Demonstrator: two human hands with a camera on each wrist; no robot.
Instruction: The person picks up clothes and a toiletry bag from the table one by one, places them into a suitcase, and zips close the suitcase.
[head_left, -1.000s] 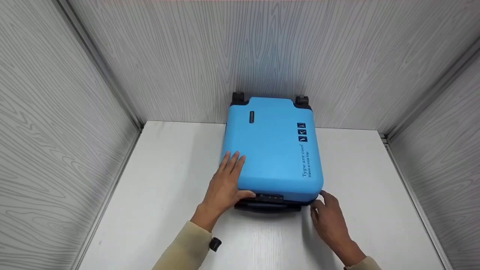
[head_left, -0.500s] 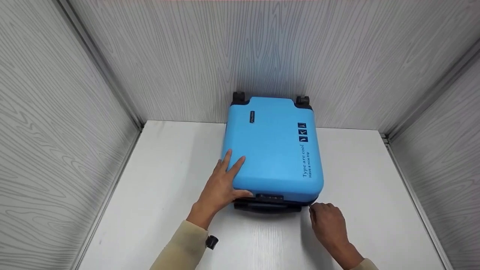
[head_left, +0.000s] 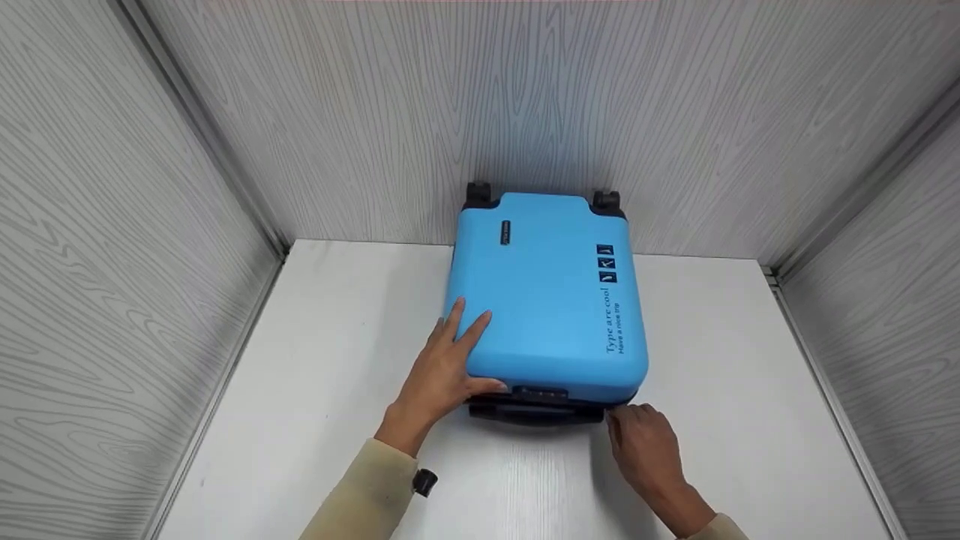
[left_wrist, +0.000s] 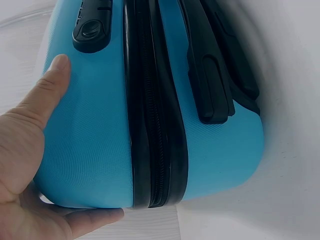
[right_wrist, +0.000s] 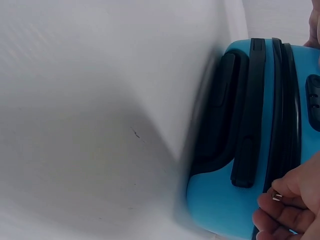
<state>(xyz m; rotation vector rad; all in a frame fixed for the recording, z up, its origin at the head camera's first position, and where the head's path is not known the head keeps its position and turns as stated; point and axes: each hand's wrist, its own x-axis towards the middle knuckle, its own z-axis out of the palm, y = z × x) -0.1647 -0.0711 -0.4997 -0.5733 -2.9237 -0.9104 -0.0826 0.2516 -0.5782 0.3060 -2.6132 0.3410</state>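
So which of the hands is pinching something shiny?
The right hand: it pinches a shiny tab; the left hand rests spread on the blue suitcase.

The suitcase (head_left: 547,292) reads "Type are cool" ("Have a nice trip" alongside).

Can see a white tabletop (head_left: 337,375) spreading out flat, with a soft sheen toward its front, plus a small dark mark (right_wrist: 135,133) and a few tiny specks (right_wrist: 131,208) in the right wrist view. Bounded at the far side by an upright back panel (head_left: 525,90) with grey wood-grain lines, tinted faintly blue in the middle. Flanked by a left panel (head_left: 90,262) and a right panel (head_left: 892,255) of similar pattern, with grey metal strips (head_left: 216,397) along the joins
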